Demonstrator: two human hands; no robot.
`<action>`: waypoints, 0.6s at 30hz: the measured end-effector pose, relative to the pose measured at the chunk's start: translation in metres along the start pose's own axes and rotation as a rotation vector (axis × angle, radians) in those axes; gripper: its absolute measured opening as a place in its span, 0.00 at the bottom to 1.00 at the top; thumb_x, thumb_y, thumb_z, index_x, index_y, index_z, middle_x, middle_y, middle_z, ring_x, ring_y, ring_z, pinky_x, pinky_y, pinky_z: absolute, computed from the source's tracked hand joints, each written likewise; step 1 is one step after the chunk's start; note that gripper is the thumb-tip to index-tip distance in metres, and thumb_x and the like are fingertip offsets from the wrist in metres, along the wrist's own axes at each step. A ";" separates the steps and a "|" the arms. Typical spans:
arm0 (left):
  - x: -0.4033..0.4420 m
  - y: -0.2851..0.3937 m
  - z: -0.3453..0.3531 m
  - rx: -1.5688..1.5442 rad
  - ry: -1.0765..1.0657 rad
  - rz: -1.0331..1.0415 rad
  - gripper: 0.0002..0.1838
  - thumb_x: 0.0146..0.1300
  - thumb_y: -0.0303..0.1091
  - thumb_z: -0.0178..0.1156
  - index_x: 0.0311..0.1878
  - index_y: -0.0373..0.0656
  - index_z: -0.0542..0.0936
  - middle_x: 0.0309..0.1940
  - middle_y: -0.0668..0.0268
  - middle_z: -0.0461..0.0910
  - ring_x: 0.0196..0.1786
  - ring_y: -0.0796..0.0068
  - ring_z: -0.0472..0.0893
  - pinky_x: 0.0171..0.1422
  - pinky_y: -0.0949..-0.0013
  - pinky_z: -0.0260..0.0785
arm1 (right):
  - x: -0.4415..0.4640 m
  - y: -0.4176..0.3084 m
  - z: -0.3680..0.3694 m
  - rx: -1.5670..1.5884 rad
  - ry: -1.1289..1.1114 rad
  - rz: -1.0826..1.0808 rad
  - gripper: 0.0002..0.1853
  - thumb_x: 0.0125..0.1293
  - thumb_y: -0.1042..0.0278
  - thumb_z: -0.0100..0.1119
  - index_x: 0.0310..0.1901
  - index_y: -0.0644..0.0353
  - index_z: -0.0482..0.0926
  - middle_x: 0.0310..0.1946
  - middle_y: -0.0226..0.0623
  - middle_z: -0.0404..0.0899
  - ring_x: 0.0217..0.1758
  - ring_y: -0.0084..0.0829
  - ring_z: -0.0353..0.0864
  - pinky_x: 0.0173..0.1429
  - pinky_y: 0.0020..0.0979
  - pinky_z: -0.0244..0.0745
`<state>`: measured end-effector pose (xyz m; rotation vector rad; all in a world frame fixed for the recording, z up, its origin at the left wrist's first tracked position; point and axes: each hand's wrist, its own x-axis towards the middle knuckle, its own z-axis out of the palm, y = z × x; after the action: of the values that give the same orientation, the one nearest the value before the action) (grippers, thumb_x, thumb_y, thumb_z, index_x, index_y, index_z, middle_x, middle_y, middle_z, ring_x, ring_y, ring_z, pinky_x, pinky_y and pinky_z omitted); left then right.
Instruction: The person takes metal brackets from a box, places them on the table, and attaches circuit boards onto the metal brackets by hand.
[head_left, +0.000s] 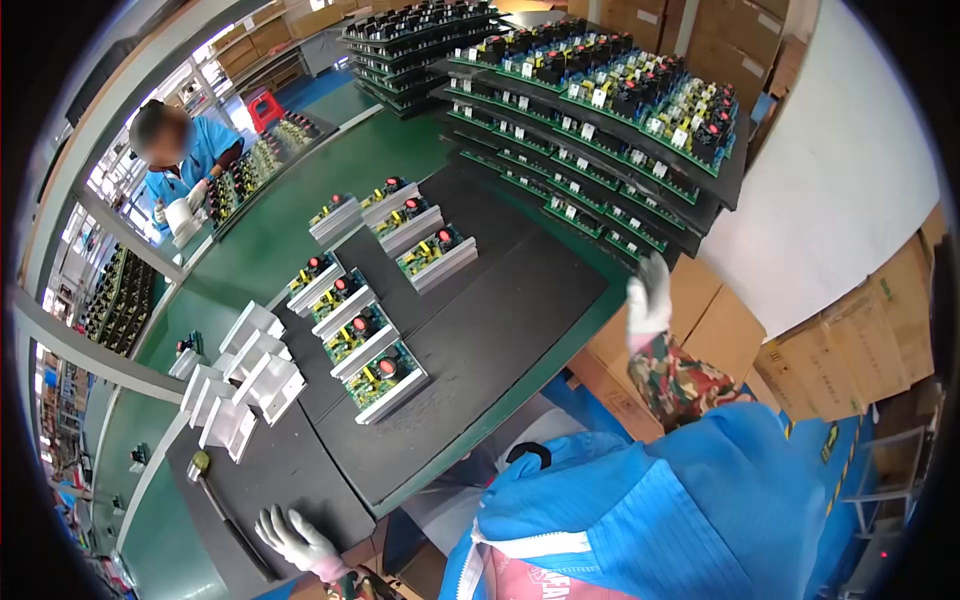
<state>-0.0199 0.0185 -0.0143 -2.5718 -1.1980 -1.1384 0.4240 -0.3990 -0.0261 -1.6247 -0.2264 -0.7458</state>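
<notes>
My left hand [295, 542], in a white glove, is above the near left corner of the black mat with its fingers spread and nothing in them. Close to it lies a dark-handled tool [228, 520] with a yellowish-green head, perhaps a small mallet. My right hand [650, 297], also gloved, is raised with fingers stretched out and holds nothing. It is near the lower corner of the stacked circuit boards [640, 130]. On the mat between my hands stand several circuit boards with aluminium heat sinks [380, 372], in two groups.
Bare metal brackets [245, 375] stand at the left of the mat [500, 300]. Another board stack [410, 50] is at the back. Cardboard boxes [690, 320] sit below my right hand. Across the bench, beyond a metal frame, a person in blue [205, 145] works with gloved hands.
</notes>
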 end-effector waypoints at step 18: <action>0.016 0.031 -0.019 -0.016 0.146 -0.003 0.17 0.61 0.36 0.65 0.51 0.41 0.80 0.55 0.54 0.76 0.64 0.45 0.70 0.69 0.48 0.62 | -0.032 -0.120 0.117 0.181 -0.828 -1.149 0.13 0.51 0.71 0.64 0.41 0.60 0.81 0.42 0.41 0.79 0.47 0.43 0.80 0.57 0.48 0.78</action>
<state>-0.0034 0.0005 0.0160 -2.4493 -1.1656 -1.3161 0.3738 -0.2558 0.0511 -1.4568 -1.8658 -0.7778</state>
